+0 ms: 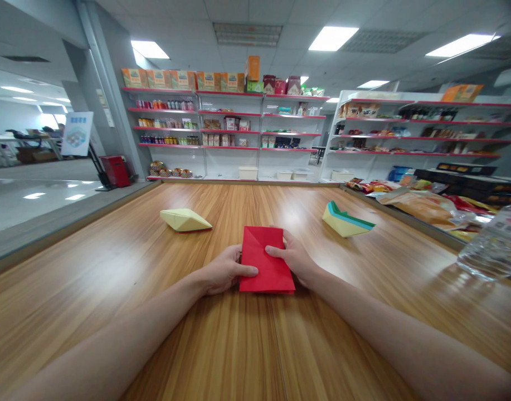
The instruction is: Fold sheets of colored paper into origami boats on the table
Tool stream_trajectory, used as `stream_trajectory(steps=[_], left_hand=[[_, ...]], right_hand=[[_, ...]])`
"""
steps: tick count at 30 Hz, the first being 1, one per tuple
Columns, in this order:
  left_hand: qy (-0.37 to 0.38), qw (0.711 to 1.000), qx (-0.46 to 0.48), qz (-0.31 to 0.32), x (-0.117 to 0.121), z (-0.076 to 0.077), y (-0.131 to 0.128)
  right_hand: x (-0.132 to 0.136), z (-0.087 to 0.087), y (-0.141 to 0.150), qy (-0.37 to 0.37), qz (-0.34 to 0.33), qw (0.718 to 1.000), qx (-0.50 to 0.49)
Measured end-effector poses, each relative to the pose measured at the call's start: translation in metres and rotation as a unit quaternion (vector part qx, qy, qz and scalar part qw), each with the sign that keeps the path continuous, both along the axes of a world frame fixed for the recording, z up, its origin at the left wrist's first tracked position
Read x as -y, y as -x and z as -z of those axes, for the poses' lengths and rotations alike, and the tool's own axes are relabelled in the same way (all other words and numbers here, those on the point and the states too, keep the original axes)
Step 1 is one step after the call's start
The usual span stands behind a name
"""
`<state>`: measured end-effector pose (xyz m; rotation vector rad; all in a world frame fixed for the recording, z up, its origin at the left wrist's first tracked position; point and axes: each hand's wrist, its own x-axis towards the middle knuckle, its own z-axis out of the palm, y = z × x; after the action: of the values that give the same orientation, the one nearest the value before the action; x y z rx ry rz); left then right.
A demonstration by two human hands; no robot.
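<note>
So the counter point(222, 345) is striped wood, with a yellow paper boat point(186, 220) left and a yellow-blue-green one point(347, 220) right.

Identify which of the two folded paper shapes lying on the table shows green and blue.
The right paper shape, beyond the right hand: green and blue show above its yellow side. The left paper shape looks mostly pale yellow.

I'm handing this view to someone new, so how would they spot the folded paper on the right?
On the wooden table facing the white shelves, look beyond and to the right of the right hand. The small folded boat there is pale yellow below. Green and blue upper layers set it apart from the yellow fold on the left and the red paper.
</note>
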<state>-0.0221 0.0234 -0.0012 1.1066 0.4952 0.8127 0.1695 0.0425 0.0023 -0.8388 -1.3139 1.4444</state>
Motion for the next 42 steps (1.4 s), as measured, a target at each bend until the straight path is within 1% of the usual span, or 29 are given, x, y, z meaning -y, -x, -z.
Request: stream_trajectory(steps=[2,3,5,8,11,13,17,19,20,21,22,23,25,26,27,28,29,31,32,34,36,38,40,42], left_hand=[[-0.026,0.999,0.003,-0.040,0.002,-0.001,-0.004],[-0.033,0.998,0.001,-0.048,0.002,-0.001,-0.005],[-0.031,0.999,-0.007,-0.045,0.002,-0.001,-0.006],[-0.008,0.999,-0.005,-0.039,0.001,-0.001,-0.004],[0.012,0.999,-0.008,-0.038,0.001,-0.001,-0.002],[0.009,0.999,-0.011,-0.040,0.000,-0.001,-0.001],[-0.037,0.998,-0.018,-0.047,-0.001,0.000,-0.003],[-0.092,0.993,-0.060,-0.051,0.000,0.001,-0.004],[-0.136,0.984,-0.103,-0.058,0.000,0.001,-0.004],[-0.192,0.965,-0.163,-0.070,0.001,0.002,-0.005],[-0.253,0.935,-0.234,-0.085,0.002,0.002,-0.005],[-0.307,0.895,-0.309,-0.099,0.004,0.002,-0.006],[-0.379,0.806,-0.440,-0.114,0.007,0.003,-0.008],[-0.397,0.769,-0.487,-0.118,0.009,0.002,-0.008],[-0.406,0.742,-0.521,-0.117,0.010,0.002,-0.009],[-0.412,0.723,-0.544,-0.111,0.011,0.001,-0.009],[-0.417,0.709,-0.559,-0.101,0.012,0.000,-0.009],[-0.423,0.696,-0.576,-0.071,0.012,-0.001,-0.008],[-0.423,0.694,-0.580,-0.057,0.011,-0.002,-0.007],[-0.423,0.691,-0.584,-0.050,0.009,-0.001,-0.004],[-0.418,0.690,-0.587,-0.063,0.006,0.001,-0.001],[-0.411,0.689,-0.593,-0.074,0.003,0.003,0.001],[-0.409,0.686,-0.597,-0.076,0.000,0.006,0.003],[-0.414,0.684,-0.597,-0.074,-0.001,0.007,0.004]], right_hand=[[-0.001,0.000,0.000,0.003,0.008,1.000,0.002],[-0.001,0.000,0.000,0.007,0.005,1.000,0.006],[-0.001,0.000,-0.001,0.016,-0.009,1.000,0.012],[0.001,-0.001,-0.002,0.029,-0.029,0.999,0.018],[0.003,-0.003,-0.003,0.035,-0.036,0.998,0.024],[0.004,-0.003,-0.003,0.034,-0.039,0.998,0.024],[0.004,-0.002,-0.002,0.020,-0.033,0.999,0.026],[0.002,0.001,-0.002,0.002,-0.028,0.999,0.030],[0.001,0.002,-0.002,-0.013,-0.023,0.999,0.035],[-0.002,0.004,-0.003,-0.035,-0.012,0.998,0.046],[-0.004,0.006,-0.004,-0.062,0.006,0.996,0.068],[-0.006,0.008,-0.005,-0.093,0.030,0.990,0.102],[-0.010,0.011,-0.007,-0.148,0.084,0.963,0.208],[-0.011,0.011,-0.008,-0.170,0.106,0.941,0.272],[-0.011,0.012,-0.009,-0.188,0.125,0.914,0.338],[-0.011,0.012,-0.009,-0.204,0.143,0.882,0.400],[-0.011,0.012,-0.009,-0.215,0.157,0.849,0.456],[-0.010,0.011,-0.010,-0.227,0.178,0.790,0.541],[-0.009,0.012,-0.010,-0.228,0.184,0.767,0.571],[-0.010,0.014,-0.011,-0.225,0.185,0.737,0.610],[-0.010,0.017,-0.011,-0.223,0.196,0.718,0.630],[-0.011,0.021,-0.010,-0.220,0.203,0.706,0.641],[-0.009,0.023,-0.008,-0.232,0.189,0.704,0.644],[-0.006,0.021,-0.004,-0.265,0.165,0.704,0.638]])
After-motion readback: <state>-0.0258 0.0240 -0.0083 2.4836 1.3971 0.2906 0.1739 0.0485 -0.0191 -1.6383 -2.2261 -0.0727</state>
